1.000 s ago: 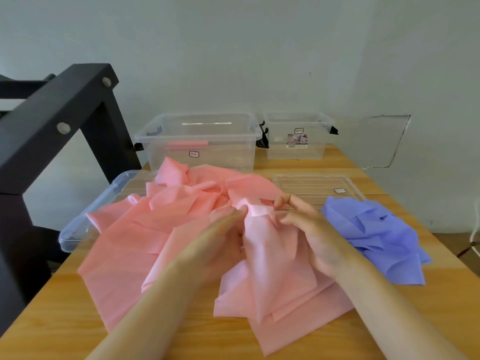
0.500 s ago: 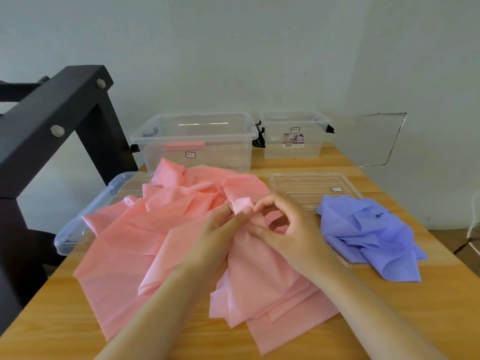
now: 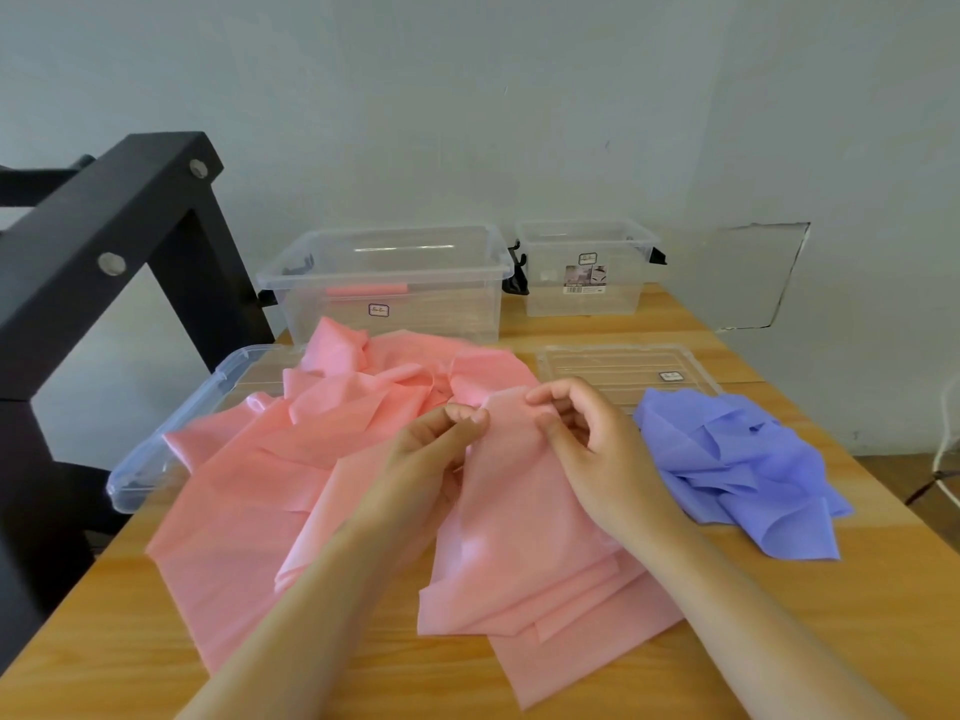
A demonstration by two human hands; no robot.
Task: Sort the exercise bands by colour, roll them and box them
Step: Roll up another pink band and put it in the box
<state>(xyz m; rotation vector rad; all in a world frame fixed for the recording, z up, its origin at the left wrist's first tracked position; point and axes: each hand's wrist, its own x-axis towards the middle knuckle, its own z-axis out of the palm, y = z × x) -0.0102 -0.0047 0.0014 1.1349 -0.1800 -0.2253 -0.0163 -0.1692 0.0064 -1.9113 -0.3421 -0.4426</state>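
Since half a second ago the hands have drawn apart, and the small bunched pink tip is now spread flat between them. A heap of thin, glossy, crumpled pink exercise bands (image 3: 249,511) fills the centre of the light wooden table (image 3: 857,615). The top edge of one band is pinched mid-frame, left hand (image 3: 431,449) on one corner and right hand (image 3: 587,449) on the other, fingers curled. A crumpled periwinkle-blue band pile (image 3: 737,470) lies at right. Upper centre stands a large clear plastic box (image 3: 395,324) holding a rolled pink band (image 3: 363,291), with a smaller clear box (image 3: 587,298) beside it. Flat clear lids lie at left (image 3: 171,439) and centre right (image 3: 623,363).
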